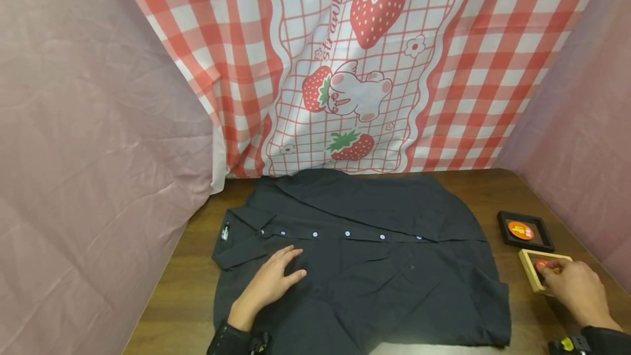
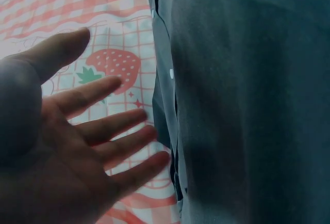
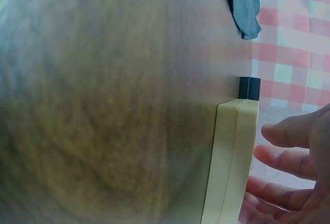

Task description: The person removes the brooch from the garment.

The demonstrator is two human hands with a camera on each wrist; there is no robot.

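Note:
A black button-up shirt point(image 1: 374, 289) lies spread on the table, its collar to the left and a row of pale buttons across it. My left hand point(image 1: 271, 281) is over the shirt below the collar, fingers spread, holding nothing. At the right, my right hand point(image 1: 577, 286) reaches over a shallow light-wood tray point(image 1: 528, 271), fingertips beside a round red piece point(image 1: 541, 263). In the right wrist view the thumb and forefinger stand apart above the pale tray point(image 3: 227, 157), with nothing visible between them. The other fingertips are partly hidden behind its edge.
A shallow black tray point(image 1: 503, 229) with a round orange badge point(image 1: 520, 230) sits just behind the light-wood one. A red-and-white checked strawberry cloth point(image 1: 236, 70) hangs at the back. Pink curtains point(image 1: 98, 125) flank the brown table point(image 1: 170, 289) on both sides.

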